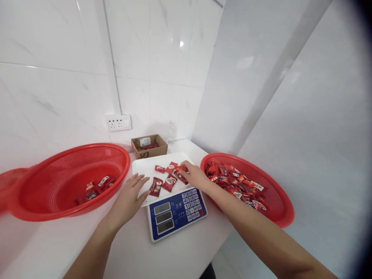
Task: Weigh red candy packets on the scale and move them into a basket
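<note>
My left hand [130,194] is open, its fingers spread over the left edge of the white weighing tray [141,167], with the thumb close to a dark red wrapped candy [156,186]. At the tray's right side my right hand [194,175] is closed, fingertips pinching a red wrapped candy [181,168]. Another dark red candy [180,177] lies right under those fingers. Several more wrapped candies [169,182] are scattered over the tray. Below it is the blue keypad panel of the digital scale [178,213]; its display figures are too faint to read.
A red plastic basket [277,193] heaped with wrapped candies stands at the right. To the left is another red basket [66,159] holding a few candies. Behind the scale sits a small cardboard box [151,152] against the tiled wall, below a power socket [118,123].
</note>
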Motion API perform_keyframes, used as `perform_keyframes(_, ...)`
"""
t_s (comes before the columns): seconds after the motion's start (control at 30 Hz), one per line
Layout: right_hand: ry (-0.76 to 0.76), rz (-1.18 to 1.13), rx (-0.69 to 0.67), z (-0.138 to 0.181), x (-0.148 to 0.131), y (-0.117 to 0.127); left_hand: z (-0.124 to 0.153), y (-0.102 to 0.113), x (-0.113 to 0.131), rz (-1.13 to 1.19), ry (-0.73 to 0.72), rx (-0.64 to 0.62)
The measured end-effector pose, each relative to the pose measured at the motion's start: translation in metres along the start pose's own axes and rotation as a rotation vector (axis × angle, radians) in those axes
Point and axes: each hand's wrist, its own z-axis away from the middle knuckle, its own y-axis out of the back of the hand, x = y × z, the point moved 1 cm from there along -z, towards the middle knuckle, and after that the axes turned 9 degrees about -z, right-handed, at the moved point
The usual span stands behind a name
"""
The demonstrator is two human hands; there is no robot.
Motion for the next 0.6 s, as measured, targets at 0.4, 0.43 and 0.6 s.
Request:
perform_keyframes(0.4,0.194,0.058,-0.212,0.01,-0.02,-0.014,0.0,0.0,-0.001,-0.01,-0.025,0.029)
perform_keyframes(0.43,0.168,0.055,-0.19,0.009,-0.019,-0.012,0.0,0.001,-0.001,-0.015,-0.02,0.028)
perform_keyframes(0.6,0.117,-0.064,0.075,0.011,0.001,0.023,0.0,0.004,0.0,-0.035,-0.002,0.009)
